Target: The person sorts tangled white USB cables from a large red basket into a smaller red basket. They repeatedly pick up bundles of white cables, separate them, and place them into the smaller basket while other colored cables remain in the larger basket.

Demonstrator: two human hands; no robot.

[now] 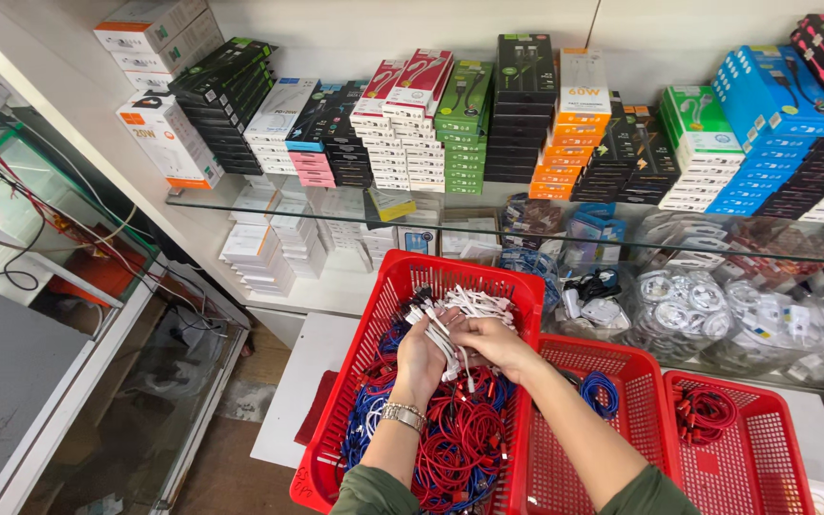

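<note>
My left hand (420,360), with a metal watch on its wrist, is closed around a bundle of white cables (464,310) held over a large red plastic basket (388,286). My right hand (493,341) meets it from the right and pinches the same white bundle. The basket is full of coiled red cables (460,439) and blue cables (366,410). Parts of the white bundle are hidden inside my palms.
Two smaller red baskets stand to the right, one (622,367) holding a blue coil, the other (774,448) a red coil. A glass shelf (240,200) above carries stacks of boxed cables and chargers. Bagged white cables (689,305) lie below it. A glass counter (40,286) is at left.
</note>
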